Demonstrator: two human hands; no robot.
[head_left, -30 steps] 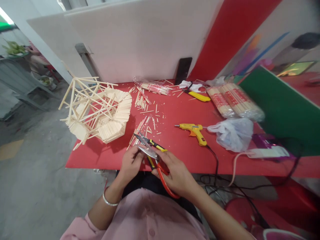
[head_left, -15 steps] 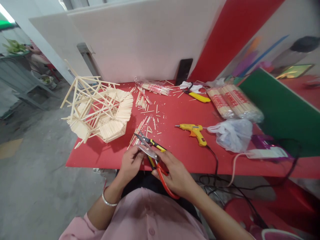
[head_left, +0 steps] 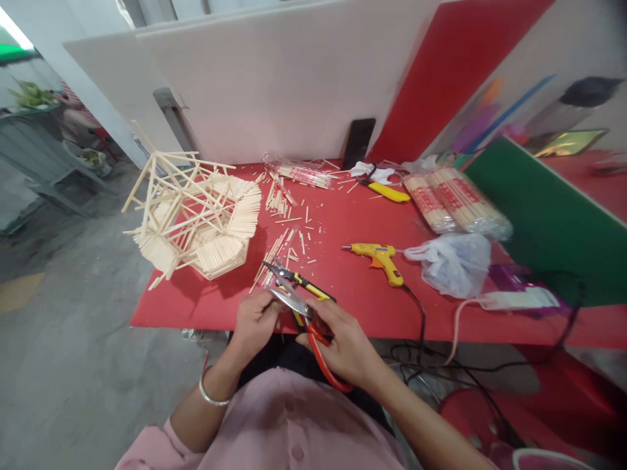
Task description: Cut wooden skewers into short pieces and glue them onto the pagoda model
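Observation:
My right hand (head_left: 343,339) is wrapped around the red handles of a pair of scissors (head_left: 294,303), whose blades are apart and point left. Close to the blade tips, my left hand (head_left: 257,320) is closed in a pinch; what its fingers hold is too small to make out. Behind the scissors lie yellow-and-black cutting pliers (head_left: 308,286) on the red table (head_left: 337,215). Loose wooden sticks (head_left: 277,251) and short cut pieces lie just beyond. To the left stands a lattice structure of wooden sticks (head_left: 196,222) with flat stick panels.
A yellow glue gun (head_left: 377,254) lies right of centre, its cord running off the front edge. Packs of chopsticks (head_left: 458,199), a plastic bag (head_left: 450,261), yellow-handled pliers (head_left: 389,191) and a green board (head_left: 563,222) are farther right. A black phone (head_left: 359,143) leans on white boards.
The scissors have shifted slightly, their blades a little closer to my left fingers. Both hands keep nearly the same place, and the view has tilted a little.

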